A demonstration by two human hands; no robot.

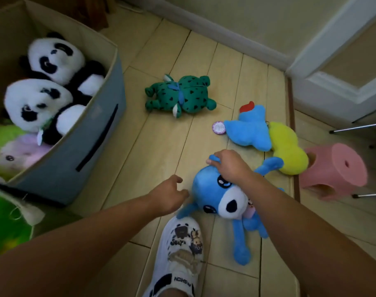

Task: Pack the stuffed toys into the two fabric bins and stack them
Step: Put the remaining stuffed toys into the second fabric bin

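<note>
At the far left a grey-blue fabric bin (75, 155) stands open on the floor (161, 146), holding two panda toys (54, 58) one behind the other, with a blurred green and pink plush (13, 148) nearer in the same bin. A second green shape at the near left edge is too blurred to make out. On the floor to the right of the bin lies a green spotted bear (180, 95). The left hand (168, 197) hovers low with loosely bent fingers, holding nothing, just beside the blue dog toy (217, 196). A white shoe (180, 254) stands near, touching one of the dog's limbs. The right hand (230, 166) curls over the top of the dog's head, pinching its ear. Farther right lie a blue and yellow plush (266, 136) with a round tag, then a pink stool (332, 170) by the wall.
</note>
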